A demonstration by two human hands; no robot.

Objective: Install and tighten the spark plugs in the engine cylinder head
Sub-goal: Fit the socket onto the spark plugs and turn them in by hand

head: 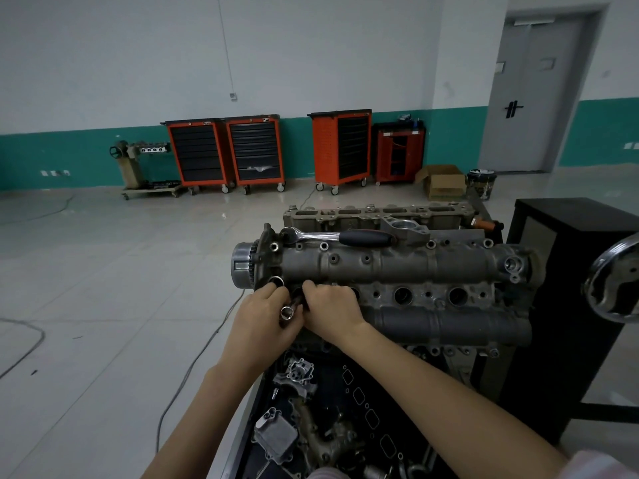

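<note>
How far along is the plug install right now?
Early. Both hands, left hand and right hand, hold the socket extension at the leftmost plug well. Two wells to the right look open; inside is too dark to tell. The ratchet lies unused on the head, so tightening remains.

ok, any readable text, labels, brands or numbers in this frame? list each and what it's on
None can be read.
Small plates on the orange tool carts: too small and blurred.
Signs on the grey door: blurred, no legible characters.
Cardboard box and bucket: print blurred.
Ratchet and engine head: no markings visible.
Socket tube held by both hands: nothing legible.
</note>
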